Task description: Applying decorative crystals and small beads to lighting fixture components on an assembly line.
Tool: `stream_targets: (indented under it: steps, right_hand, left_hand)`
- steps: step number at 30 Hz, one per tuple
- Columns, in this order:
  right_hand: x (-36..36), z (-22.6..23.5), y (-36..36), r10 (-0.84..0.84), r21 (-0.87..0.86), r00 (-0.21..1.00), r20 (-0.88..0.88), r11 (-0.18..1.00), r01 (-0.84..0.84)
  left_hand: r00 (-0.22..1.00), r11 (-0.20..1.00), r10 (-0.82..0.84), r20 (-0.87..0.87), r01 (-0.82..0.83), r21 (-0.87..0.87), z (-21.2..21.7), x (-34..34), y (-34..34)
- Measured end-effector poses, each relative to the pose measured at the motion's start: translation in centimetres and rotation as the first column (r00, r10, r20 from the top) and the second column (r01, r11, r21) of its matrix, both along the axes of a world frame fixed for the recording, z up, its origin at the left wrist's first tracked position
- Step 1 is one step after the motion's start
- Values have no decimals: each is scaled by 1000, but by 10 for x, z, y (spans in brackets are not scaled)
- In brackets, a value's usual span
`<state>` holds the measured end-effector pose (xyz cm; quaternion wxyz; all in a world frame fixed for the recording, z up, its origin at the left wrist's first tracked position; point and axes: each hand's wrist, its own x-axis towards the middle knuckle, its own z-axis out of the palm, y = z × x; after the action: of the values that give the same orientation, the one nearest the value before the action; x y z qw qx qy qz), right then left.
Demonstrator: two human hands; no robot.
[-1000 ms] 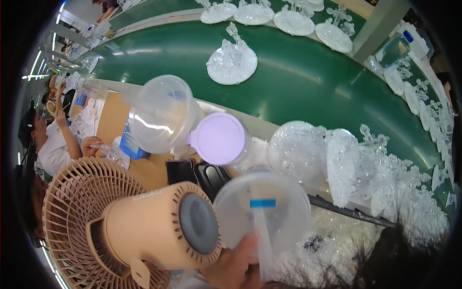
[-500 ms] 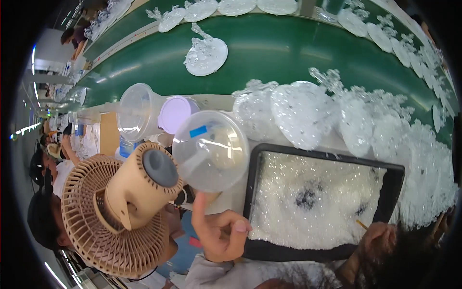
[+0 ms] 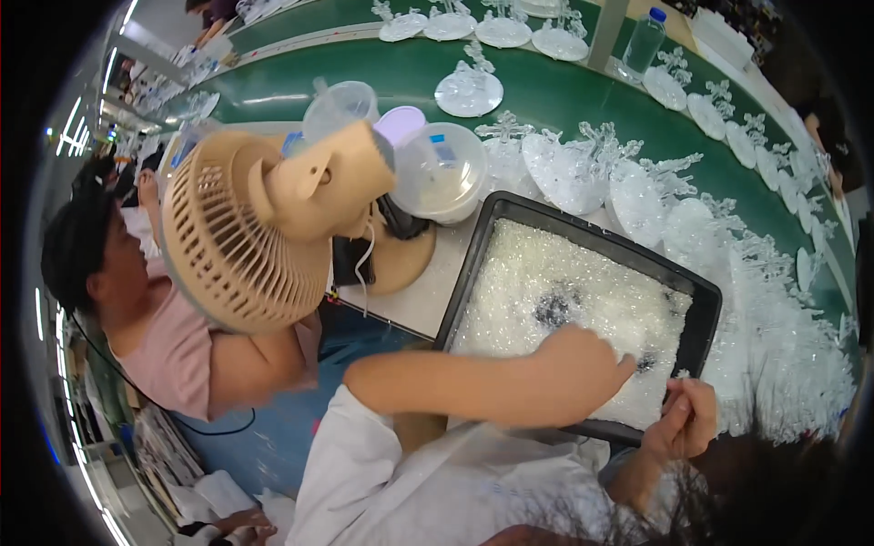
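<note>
A black tray (image 3: 473, 246) filled with small clear beads lies on the white table in front of me. My left hand (image 3: 583, 364) reaches across from the left and lies palm down on the beads near the tray's front right corner, fingertips buried. My right hand (image 3: 683, 420) grips the tray's near rim at that corner, thumb on top. A round clear plastic container with a lid (image 3: 442, 168) stands on the table just behind the tray's far left corner, with no hand on it.
A beige desk fan (image 3: 246, 227) stands left of the tray, with a person in a pink top (image 3: 146, 328) beyond it. Several clear snowflake ornaments (image 3: 637, 196) lie along the green conveyor belt (image 3: 564, 86). A water bottle (image 3: 643, 41) stands far back.
My left hand has let go of the lidded container, which now stands beside the fan, and has moved right into the tray's beads. My right hand has come to the tray's near rim.
</note>
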<state>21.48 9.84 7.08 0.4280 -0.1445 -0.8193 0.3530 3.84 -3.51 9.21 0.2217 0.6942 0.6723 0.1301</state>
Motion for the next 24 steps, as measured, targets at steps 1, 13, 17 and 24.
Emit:
stream_targets:
  steps: [1,13,17,24]
  right_hand:
    - [-1,12,0,28,29,999,16,999,-29]
    - [-107,191,22,133,359,788,602,835,-416]
    - [-227,170,70,258,467,783,566,682,-562]
    - [-449,61,107,58,420,617,785,682,-599]
  left_hand:
    - [1000,999,-1,31,0,32,-8,2,17]
    - [950,950,-26,-310,120,288,-97,-10,98]
    - [949,870,-34,-313,182,458,-108,-19,100]
    - [972,818,-18,-236,150,555,-127,-28,102]
